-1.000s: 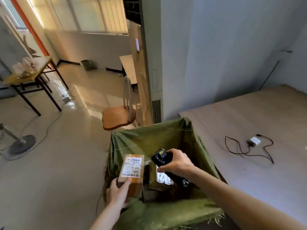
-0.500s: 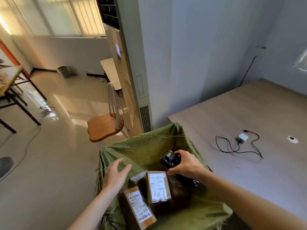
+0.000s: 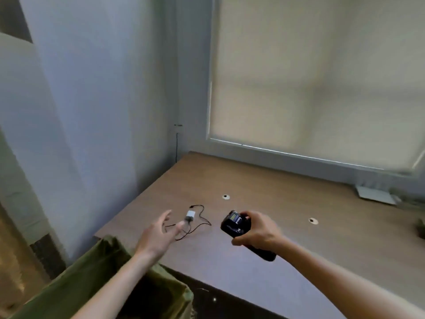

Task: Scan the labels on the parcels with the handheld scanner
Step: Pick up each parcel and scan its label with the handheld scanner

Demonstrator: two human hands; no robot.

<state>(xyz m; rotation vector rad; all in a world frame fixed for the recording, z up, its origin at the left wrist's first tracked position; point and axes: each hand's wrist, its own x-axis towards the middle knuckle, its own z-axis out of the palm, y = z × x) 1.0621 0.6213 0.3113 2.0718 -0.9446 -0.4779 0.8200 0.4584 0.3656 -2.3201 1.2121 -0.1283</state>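
Brown wooden table (image 3: 310, 229): at centre. Small white charger block (image 3: 190, 215) with thin black cable (image 3: 199, 223): on table, at 9 o'clock. Green woven sack (image 3: 92, 279): beside table edge, at 7 o'clock. Flat grey device (image 3: 373, 195): on table, at 2 o'clock.

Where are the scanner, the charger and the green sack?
scanner (image 3: 232, 223), head view, on its black head.
charger (image 3: 190, 215), head view, on its white body.
green sack (image 3: 92, 279), head view, on its near wall.
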